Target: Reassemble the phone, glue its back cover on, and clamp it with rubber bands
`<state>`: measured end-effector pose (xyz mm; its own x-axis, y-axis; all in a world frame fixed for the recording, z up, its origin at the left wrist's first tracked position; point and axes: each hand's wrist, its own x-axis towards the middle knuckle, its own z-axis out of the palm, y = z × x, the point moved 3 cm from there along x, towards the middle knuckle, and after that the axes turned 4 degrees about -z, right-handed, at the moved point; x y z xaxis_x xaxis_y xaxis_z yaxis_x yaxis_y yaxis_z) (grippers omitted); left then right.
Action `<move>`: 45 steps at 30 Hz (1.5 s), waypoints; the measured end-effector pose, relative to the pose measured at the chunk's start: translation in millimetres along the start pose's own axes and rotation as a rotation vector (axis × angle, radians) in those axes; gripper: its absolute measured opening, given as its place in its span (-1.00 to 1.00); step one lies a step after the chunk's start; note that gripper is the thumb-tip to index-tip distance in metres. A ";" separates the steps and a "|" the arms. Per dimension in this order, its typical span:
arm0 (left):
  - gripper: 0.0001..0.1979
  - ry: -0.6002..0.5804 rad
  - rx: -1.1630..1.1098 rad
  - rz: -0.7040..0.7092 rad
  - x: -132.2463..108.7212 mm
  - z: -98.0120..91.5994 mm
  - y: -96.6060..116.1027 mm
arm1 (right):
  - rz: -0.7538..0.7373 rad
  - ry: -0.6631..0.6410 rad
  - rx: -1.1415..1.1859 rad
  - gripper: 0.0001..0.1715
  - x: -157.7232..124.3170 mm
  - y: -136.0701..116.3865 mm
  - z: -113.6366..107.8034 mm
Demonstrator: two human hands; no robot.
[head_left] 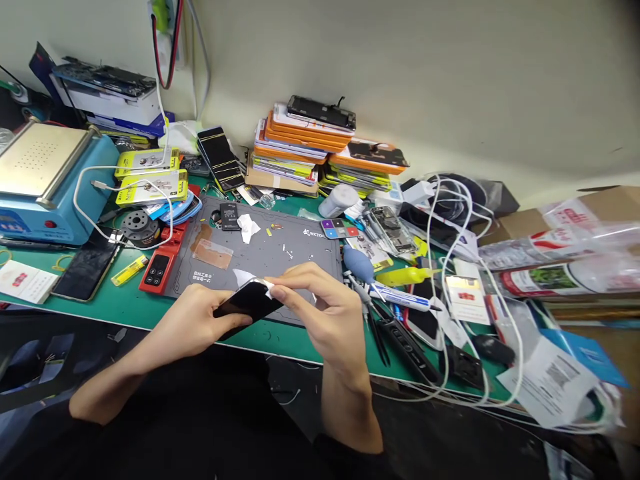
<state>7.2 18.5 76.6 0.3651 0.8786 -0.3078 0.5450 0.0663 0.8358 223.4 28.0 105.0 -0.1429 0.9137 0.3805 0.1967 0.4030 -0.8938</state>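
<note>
My left hand (203,319) grips a dark smartphone (253,301) by its near left end, thumb across its face. The phone is tilted above the front of a grey work mat (265,250). At the phone's far corner, my right hand (320,303) pinches a small white tissue (269,289) against the edge. Another pale corner of white material (242,275) sticks out behind the phone; whether it is the same piece I cannot tell. On the mat lie a black phone battery (229,217), a crumpled white tissue (248,227) and several tiny parts.
A blue heated-plate machine (65,193) stands at the left, near another phone (87,263) and a red device (159,267). Stacked boxes (300,143) line the wall. To the right are a blue air blower (358,262), a yellow bottle (404,276), a black pen-shaped tool (407,347) and tangled white cables (470,220).
</note>
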 end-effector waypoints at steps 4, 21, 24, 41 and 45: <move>-0.73 -0.010 -0.077 -0.018 -1.9 -5.8 -2.6 | 0.059 -0.022 -0.019 -0.86 -10.6 8.4 -11.1; -0.72 0.010 -0.011 0.017 -0.9 -0.7 5.2 | 0.063 -0.021 0.087 -0.90 7.8 -5.0 8.3; -0.71 0.007 -0.024 0.004 -2.2 -1.8 1.9 | 0.068 -0.058 0.078 -0.88 6.8 -5.0 7.8; -0.73 0.000 -0.028 -0.013 -5.0 2.1 2.5 | 0.067 -0.072 0.057 -0.88 2.7 -5.8 5.5; -0.69 0.005 -0.123 -0.080 -7.2 -7.3 -4.6 | 0.085 -0.009 -0.053 -0.89 -7.5 16.3 -22.2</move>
<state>-3.4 15.3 78.3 0.3202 0.8704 -0.3739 0.4759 0.1934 0.8580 249.2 28.8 92.9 -0.1318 0.9442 0.3018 0.2597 0.3267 -0.9088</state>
